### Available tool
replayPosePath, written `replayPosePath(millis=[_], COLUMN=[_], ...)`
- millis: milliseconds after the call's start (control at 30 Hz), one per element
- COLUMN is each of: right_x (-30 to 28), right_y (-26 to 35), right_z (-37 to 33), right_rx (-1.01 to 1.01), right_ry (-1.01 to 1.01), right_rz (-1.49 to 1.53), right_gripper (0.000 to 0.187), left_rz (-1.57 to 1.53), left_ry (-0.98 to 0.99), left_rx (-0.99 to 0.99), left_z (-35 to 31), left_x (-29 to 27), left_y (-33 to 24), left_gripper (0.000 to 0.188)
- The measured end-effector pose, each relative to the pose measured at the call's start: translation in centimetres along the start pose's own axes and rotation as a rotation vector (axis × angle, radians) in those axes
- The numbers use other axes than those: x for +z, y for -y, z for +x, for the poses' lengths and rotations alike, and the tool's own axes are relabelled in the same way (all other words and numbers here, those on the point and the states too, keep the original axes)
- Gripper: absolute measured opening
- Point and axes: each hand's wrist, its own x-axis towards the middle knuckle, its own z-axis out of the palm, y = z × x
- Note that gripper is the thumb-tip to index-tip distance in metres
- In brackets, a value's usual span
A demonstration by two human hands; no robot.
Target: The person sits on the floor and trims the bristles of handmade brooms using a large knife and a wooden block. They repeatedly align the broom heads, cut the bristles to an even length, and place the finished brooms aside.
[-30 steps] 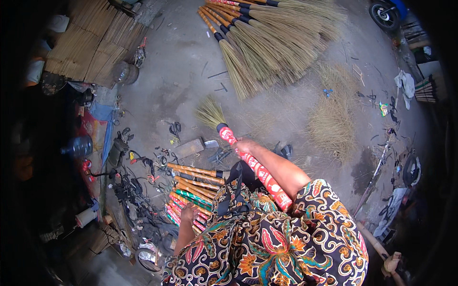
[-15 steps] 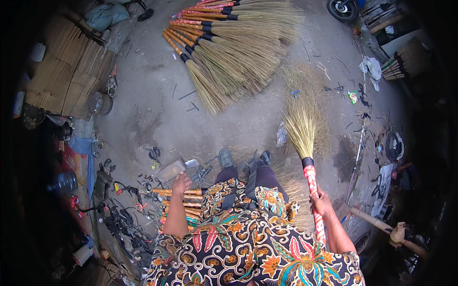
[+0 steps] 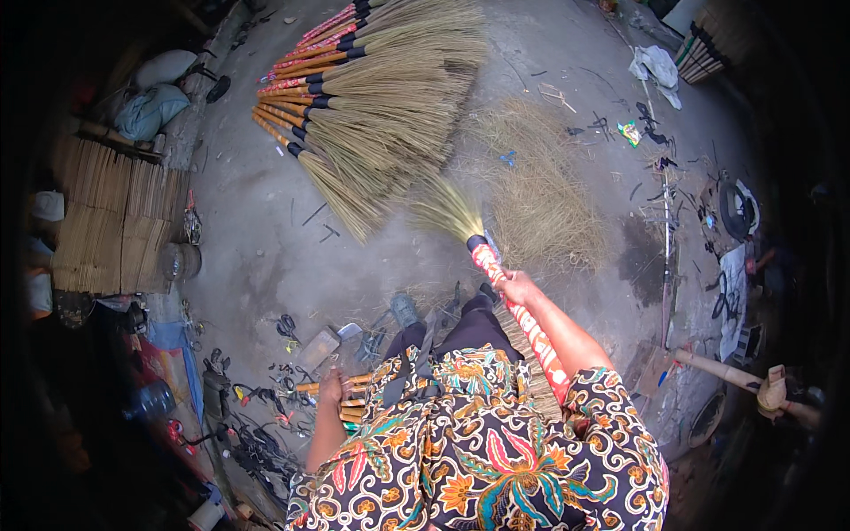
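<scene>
Grey concrete floor (image 3: pixel 257 221) lies under you. Your right hand (image 3: pixel 518 288) is clamped around a broom (image 3: pixel 496 274), its bristles pointing forward toward the broom pile (image 3: pixel 372 97); your left hand (image 3: pixel 332 387) rests on wooden sticks (image 3: pixel 354 409), grip unclear.

Right hand (image 3: pixel 518 288) extended forward, fingers closed; left hand (image 3: pixel 332 387) lowered.

Right hand (image 3: pixel 518 288) grips broom (image 3: pixel 496 274); left hand (image 3: pixel 332 387) rests on handle sticks (image 3: pixel 354 407).

Broom handle (image 3: pixel 522 320) lower end hidden behind patterned sleeve (image 3: pixel 611 425); left hand (image 3: pixel 332 387) fingers unclear
</scene>
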Motion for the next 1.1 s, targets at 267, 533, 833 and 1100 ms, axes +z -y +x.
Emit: replayPosePath(millis=[267,533,833,1100], right_x=[-21.3,-17.3,-25.3,-30.6], right_y=[-1.1,-2.8,-16.1,-15.1], right_z=[-3.7,-8.3,-4.4,-2.6], right_rx=[-0.019,-0.084,0.333,0.344], right_ry=[-0.308,-0.032,-0.335,-0.618], right_rz=[0.194,0.344,0.211,0.106], right_gripper=[0.032,0.071,0.034,0.046], left_rz=[-0.036,0.075,0.263,0.428], left_ry=[0.015,0.026,0.053,0.176], left_rx=[-0.129,0.051,0.139,0.061], left_z=[-4.6,-3.9,-1.5,2.0], left_x=[7.2,17.0,20.4,21.0], left_y=[2.0,-2.9,-11.6,-19.0], left_gripper=[0.043,0.048,0.053,0.067])
